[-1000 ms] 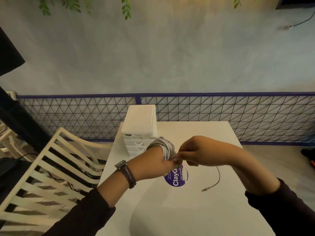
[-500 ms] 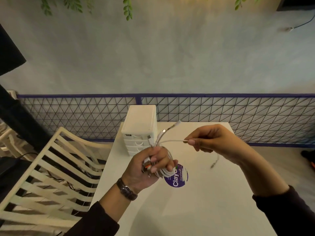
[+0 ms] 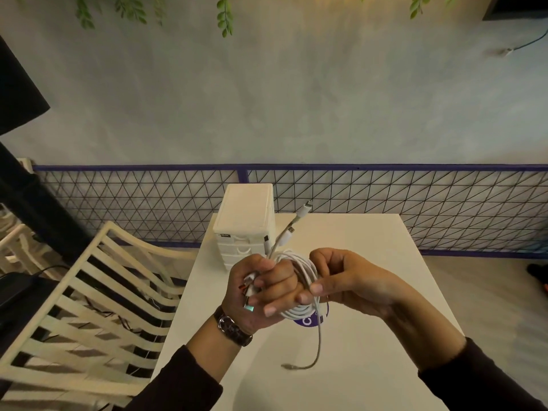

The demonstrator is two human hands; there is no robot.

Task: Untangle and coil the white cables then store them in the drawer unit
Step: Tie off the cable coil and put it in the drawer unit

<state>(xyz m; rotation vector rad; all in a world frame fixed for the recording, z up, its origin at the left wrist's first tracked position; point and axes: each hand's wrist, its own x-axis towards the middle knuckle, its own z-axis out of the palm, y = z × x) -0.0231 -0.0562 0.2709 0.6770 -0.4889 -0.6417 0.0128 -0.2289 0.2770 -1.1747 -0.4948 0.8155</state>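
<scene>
My left hand [image 3: 261, 292] grips a coil of white cables [image 3: 302, 280] above the white table [image 3: 385, 262], palm toward me, with plug ends bunched in the fist. Two or three connector ends [image 3: 292, 229] stick up from the coil toward the drawer unit. My right hand [image 3: 341, 277] curls round the coil's right side, pinching the strands. One loose cable tail [image 3: 317, 351] hangs down from the coil and ends on the tabletop. The small white drawer unit [image 3: 246, 215] stands at the table's far left edge, its drawers shut.
A purple round sticker [image 3: 308, 321] lies on the table under the coil. A cream slatted chair [image 3: 89, 292] stands left of the table. A wire-mesh railing [image 3: 415, 197] runs behind the table.
My right hand came back from pulling a strand out to the right and now wraps round the coil. The left hand turned palm-up, and the loose tail has dropped lower onto the table.
</scene>
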